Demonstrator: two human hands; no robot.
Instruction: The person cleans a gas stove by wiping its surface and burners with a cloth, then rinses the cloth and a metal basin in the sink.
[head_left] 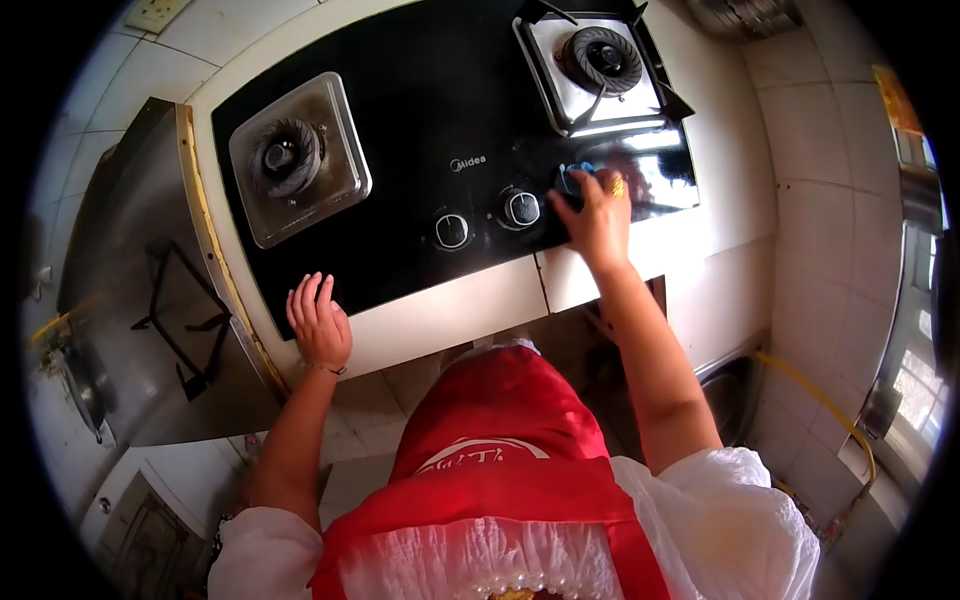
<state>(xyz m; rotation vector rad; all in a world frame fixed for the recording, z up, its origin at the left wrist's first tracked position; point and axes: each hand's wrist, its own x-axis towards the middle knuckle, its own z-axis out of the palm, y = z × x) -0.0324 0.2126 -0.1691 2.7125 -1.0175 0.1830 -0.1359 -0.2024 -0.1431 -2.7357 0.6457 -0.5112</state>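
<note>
My right hand (598, 215) reaches onto the front right of the black glass gas stove (420, 110). Its fingers press down on a blue cloth (574, 178), bunched small and partly hidden under them. Just left of that hand are two round control knobs, the nearer knob (522, 208) and another knob (451, 231). My left hand (319, 322) lies on the stove's front left edge, fingers stretched out, holding nothing. The right burner (603, 60) has its black pan support in place; the left burner (282, 157) sits bare in its metal tray.
A black pan support (185, 322) lies on the metal surface (120, 260) to the left. A yellow hose (825, 408) runs along the right wall. At the top right stands a metal pot (745, 16). The white counter edge (440, 318) borders the stove's front.
</note>
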